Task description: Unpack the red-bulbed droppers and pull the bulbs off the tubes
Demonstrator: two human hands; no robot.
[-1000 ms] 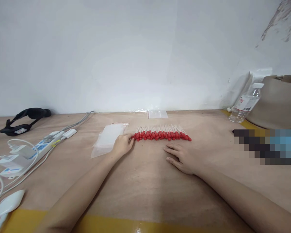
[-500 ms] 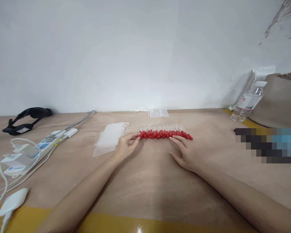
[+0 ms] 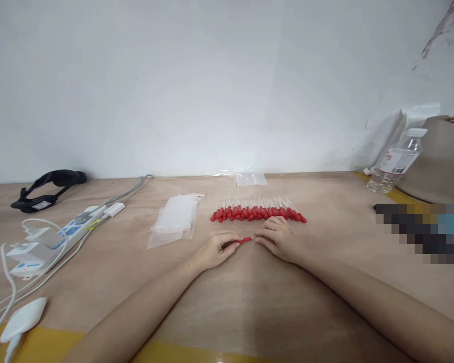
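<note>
A row of red-tipped swabs (image 3: 258, 212) lies on the brown table (image 3: 227, 292), white sticks pointing to the wall. Just in front of the row, my left hand (image 3: 215, 248) and my right hand (image 3: 278, 238) meet fingertip to fingertip. Between them they pinch a single red-tipped swab (image 3: 244, 240), held level a little above the table. The left fingers close on its red end, the right fingers on the stick end. A stack of clear zip bags (image 3: 175, 220) lies left of the row.
A white power strip (image 3: 41, 241) with plugs and cables sits at the left, a black strap (image 3: 47, 188) behind it. One small clear bag (image 3: 250, 179) lies by the wall. A water bottle (image 3: 397, 160) and a beige bag (image 3: 441, 159) stand at the right.
Both hands left the row and drew back towards me. A single swab now sits pinched between their fingertips; earlier the left touched the row's left end and the right lay flat.
</note>
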